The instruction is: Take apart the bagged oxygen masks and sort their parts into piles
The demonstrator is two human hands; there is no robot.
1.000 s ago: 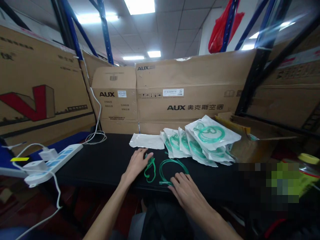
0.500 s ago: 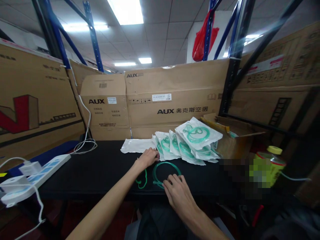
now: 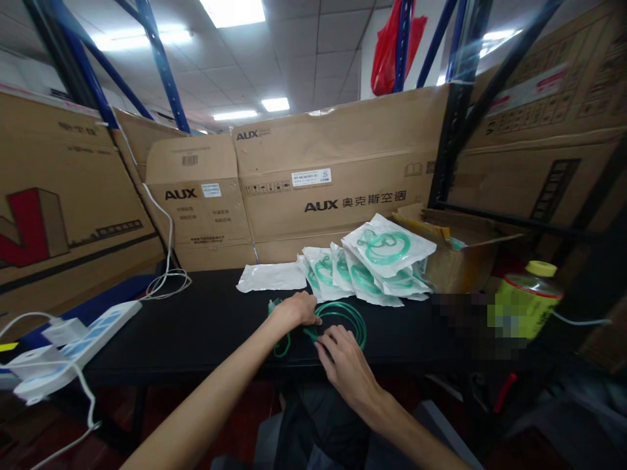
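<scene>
A coil of green plastic tubing (image 3: pixel 362 321) lies on the black tabletop in front of me. My left hand (image 3: pixel 300 309) is at the coil's upper left, its fingers bent and closed on the tubing. Lower down, my right hand (image 3: pixel 341 352) has its curled fingers on the near left side of the same coil, close to the tubing's end. A thinner green loop (image 3: pixel 283 351) and a small pale fitting show partly from under my left wrist. Both hands hide parts of the tubing.
Behind the hands lies a pile of white pouches (image 3: pixel 385 251) with coiled green tubing, beside a flat white pouch (image 3: pixel 272 277). An opened carton (image 3: pixel 453 261) and a yellow-capped bottle (image 3: pixel 529 300) stand right. A white power strip (image 3: pixel 83 352) with cables lies left; cardboard encloses the table.
My left hand has moved slightly right, onto the coil. The tubing coil has shifted right and its rings have spread somewhat. The camera view has tilted down a little.
</scene>
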